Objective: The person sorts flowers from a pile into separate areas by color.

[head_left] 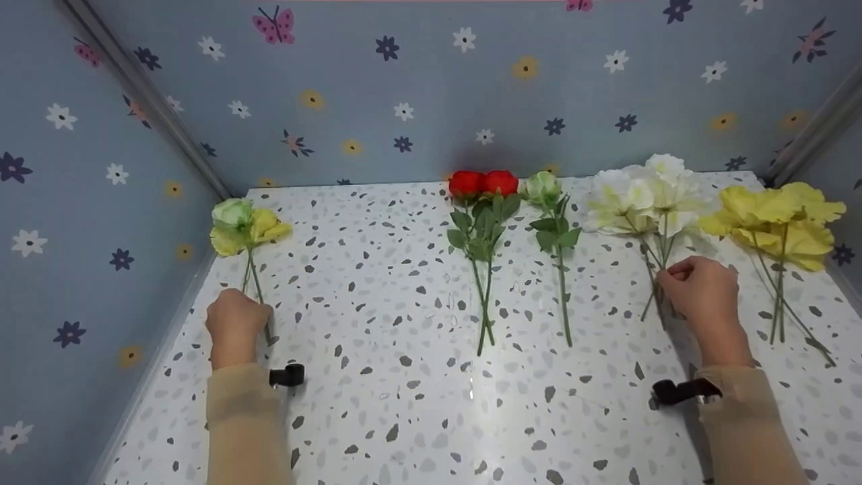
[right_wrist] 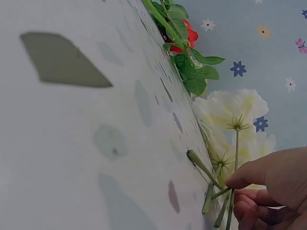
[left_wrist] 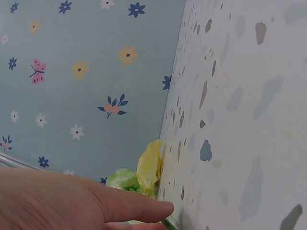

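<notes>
At the left side of the table, a pale green flower [head_left: 233, 213] and a yellow flower [head_left: 271, 226] lie with their stems together. My left hand [head_left: 236, 320] pinches at those stems, and one stem end sticks out below the fingers. In the left wrist view the extended finger [left_wrist: 139, 205] hides most of the grip. Toward the right, my right hand [head_left: 704, 293] pinches a stem of the white flowers [head_left: 663, 188]. Several white-flower stems cross beside its thumb in the right wrist view, where the white petals [right_wrist: 235, 108] lean against the patterned wall.
Two red roses [head_left: 483, 183] with crossed stems lie mid-table, beside a single pale green flower [head_left: 543, 188]. Yellow flowers [head_left: 781, 215] lie at the far right. Flower-patterned walls [head_left: 431, 87] enclose the back and sides of the speckled table [head_left: 404, 404].
</notes>
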Demonstrator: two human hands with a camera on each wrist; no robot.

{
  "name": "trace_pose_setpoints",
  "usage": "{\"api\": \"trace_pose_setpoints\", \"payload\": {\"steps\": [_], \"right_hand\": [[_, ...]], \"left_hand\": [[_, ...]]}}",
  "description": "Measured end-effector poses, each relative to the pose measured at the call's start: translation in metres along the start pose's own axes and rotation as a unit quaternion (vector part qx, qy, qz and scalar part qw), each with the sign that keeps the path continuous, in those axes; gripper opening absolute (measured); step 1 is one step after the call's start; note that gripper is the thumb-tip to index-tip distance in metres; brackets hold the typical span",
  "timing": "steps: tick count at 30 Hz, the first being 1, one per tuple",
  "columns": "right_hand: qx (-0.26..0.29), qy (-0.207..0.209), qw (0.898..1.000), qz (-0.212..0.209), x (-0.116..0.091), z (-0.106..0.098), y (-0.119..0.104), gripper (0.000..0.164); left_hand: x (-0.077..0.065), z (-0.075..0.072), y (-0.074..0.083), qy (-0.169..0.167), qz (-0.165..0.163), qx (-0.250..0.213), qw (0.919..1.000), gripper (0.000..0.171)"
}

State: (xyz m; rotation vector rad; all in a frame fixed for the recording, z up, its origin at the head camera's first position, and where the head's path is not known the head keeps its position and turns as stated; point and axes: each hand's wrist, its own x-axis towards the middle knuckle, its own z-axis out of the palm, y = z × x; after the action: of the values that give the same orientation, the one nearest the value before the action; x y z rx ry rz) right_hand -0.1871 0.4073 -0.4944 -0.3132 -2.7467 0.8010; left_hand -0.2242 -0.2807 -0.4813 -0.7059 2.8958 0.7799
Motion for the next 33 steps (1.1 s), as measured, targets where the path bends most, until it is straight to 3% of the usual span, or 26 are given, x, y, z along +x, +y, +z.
{"api": "trace_pose_setpoints", "payload": {"steps": [6,11,17,20,23,25,27,30,33], "right_hand": [[-0.01,-0.016,1.0,0.018,-0.001,-0.003,-0.003,0.031],[-0.002,-0.035,0.998,0.045,-0.002,-0.007,-0.007,0.037],[0.026,-0.028,0.998,0.052,-0.002,-0.015,-0.017,0.046],[0.08,-0.021,0.995,0.062,-0.002,-0.019,-0.028,0.049],[0.181,-0.022,0.981,0.073,-0.003,-0.019,-0.043,0.049],[0.253,-0.02,0.965,0.068,-0.005,-0.017,-0.055,0.045],[0.317,-0.026,0.947,0.054,-0.008,-0.013,-0.067,0.042],[0.377,-0.04,0.925,0.019,-0.014,-0.007,-0.086,0.038],[0.398,-0.053,0.916,-0.02,-0.024,0.001,-0.106,0.036]], "left_hand": [[0.0,0.001,0.003,-0.009,0.003,0.009,0.9999,0.01],[-0.001,-0.002,0.007,0.002,0.012,-0.013,0.9998,0.014],[-0.01,-0.007,0.023,0.033,0.031,-0.089,0.995,0.028],[-0.018,-0.008,0.04,0.065,0.044,-0.136,0.9875,0.031],[-0.027,-0.003,0.062,0.116,0.078,-0.193,0.9713,0.028],[-0.035,0.004,0.08,0.141,0.116,-0.239,0.9538,0.023],[-0.046,0.013,0.099,0.142,0.156,-0.287,0.9343,0.019],[-0.068,0.028,0.129,0.104,0.219,-0.356,0.9026,0.014],[-0.093,0.046,0.154,0.048,0.275,-0.399,0.8733,0.014]]}}
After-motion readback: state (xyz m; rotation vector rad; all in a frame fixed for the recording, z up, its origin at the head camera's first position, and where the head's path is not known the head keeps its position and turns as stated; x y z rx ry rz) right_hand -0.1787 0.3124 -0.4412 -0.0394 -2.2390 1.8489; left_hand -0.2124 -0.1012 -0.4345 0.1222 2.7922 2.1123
